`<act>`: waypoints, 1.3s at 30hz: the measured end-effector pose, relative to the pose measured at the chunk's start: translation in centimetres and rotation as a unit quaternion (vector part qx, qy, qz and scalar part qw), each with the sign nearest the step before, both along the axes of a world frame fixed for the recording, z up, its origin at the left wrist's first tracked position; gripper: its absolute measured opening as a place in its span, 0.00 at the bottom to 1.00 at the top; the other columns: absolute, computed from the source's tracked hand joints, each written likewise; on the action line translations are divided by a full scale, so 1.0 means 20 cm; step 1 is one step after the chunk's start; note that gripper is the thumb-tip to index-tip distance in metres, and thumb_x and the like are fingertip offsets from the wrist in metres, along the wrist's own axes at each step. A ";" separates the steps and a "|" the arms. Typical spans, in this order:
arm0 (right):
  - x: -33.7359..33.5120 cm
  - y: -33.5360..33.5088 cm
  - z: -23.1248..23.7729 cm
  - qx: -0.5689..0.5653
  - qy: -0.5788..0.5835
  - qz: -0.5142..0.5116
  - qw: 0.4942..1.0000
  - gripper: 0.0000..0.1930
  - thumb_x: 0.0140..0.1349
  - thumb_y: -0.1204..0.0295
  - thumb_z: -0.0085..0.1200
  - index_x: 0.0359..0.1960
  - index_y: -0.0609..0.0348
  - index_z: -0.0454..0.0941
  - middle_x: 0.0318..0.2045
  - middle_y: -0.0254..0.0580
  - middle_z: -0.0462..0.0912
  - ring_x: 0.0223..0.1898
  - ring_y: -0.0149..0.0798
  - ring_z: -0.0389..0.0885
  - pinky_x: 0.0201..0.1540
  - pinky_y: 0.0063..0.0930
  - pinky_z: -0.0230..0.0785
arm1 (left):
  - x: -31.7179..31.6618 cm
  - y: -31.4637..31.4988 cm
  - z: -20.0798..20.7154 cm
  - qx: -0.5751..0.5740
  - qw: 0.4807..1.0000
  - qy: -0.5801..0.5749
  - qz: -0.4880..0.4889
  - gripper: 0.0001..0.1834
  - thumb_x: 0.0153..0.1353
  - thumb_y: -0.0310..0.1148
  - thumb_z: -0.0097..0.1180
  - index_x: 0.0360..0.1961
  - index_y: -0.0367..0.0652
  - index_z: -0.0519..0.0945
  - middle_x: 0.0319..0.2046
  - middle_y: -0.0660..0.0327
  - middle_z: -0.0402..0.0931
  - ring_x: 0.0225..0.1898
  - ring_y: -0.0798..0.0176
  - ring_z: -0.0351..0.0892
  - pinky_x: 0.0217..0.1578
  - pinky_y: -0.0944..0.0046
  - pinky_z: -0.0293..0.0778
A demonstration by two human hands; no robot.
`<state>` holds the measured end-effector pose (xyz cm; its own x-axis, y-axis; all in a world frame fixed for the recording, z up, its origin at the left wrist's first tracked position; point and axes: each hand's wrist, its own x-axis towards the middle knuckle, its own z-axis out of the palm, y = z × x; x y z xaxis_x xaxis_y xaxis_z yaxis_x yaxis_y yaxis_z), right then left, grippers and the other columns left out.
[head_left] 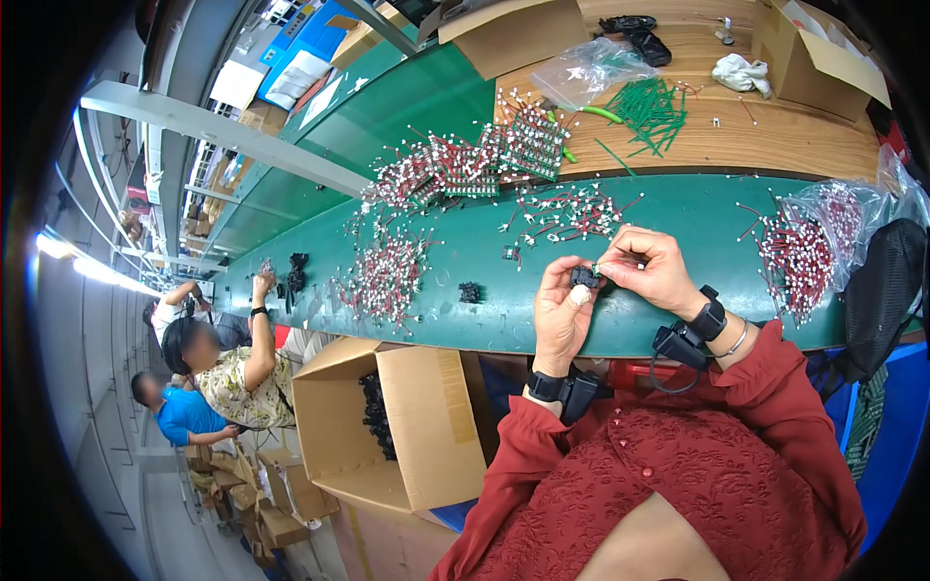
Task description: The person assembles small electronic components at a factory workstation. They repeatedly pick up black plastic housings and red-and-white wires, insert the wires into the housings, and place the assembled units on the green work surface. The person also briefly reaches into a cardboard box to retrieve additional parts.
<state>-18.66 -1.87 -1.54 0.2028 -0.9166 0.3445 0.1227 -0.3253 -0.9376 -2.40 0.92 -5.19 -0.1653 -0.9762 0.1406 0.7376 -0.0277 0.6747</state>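
Note:
My left hand [562,312] is closed round a small black plastic part [584,277], held just above the green bench. Fingertips of my right hand [651,268] pinch together at the top right of that part; whatever tiny piece they hold is too small to make out. Just left of my hands lies a small circuit board with a red wire [511,253]. Another black plastic part [470,292] rests further left. Beyond my hands are scattered short red wires with white connectors [572,212].
A larger heap of wired connectors [385,276] lies left, near stacked green circuit boards [528,145]. More wires spill from a clear bag [804,247] at right. Green strips [651,113] lie on the wooden table. An open carton [436,426] stands below the bench edge. Other people work at far left.

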 end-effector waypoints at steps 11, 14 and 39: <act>0.00 -0.02 -0.04 0.075 -0.048 0.030 0.996 0.04 0.53 0.76 0.59 0.26 0.64 0.77 0.25 0.29 0.76 0.26 0.18 0.67 0.28 0.15 0.61 | 0.03 0.01 0.07 0.082 0.995 -0.024 -0.059 0.22 0.57 0.31 0.56 0.52 0.38 0.67 0.34 0.59 0.72 0.30 0.67 0.71 0.32 0.70 0.69; 0.00 -0.02 -0.04 0.071 -0.065 0.030 0.995 0.04 0.53 0.76 0.59 0.26 0.64 0.78 0.26 0.30 0.76 0.27 0.18 0.68 0.29 0.15 0.62 | 0.06 0.00 0.08 0.083 0.991 0.002 -0.101 0.22 0.58 0.38 0.56 0.49 0.37 0.69 0.36 0.58 0.70 0.32 0.65 0.69 0.33 0.69 0.69; 0.02 0.03 0.00 0.054 -0.091 0.046 0.993 0.04 0.52 0.80 0.58 0.24 0.66 0.76 0.25 0.33 0.74 0.23 0.21 0.73 0.23 0.14 0.67 | 0.01 -0.01 -0.04 0.167 0.948 0.160 -0.217 0.25 0.61 0.51 0.48 0.48 0.40 0.72 0.45 0.55 0.71 0.36 0.60 0.69 0.36 0.63 0.69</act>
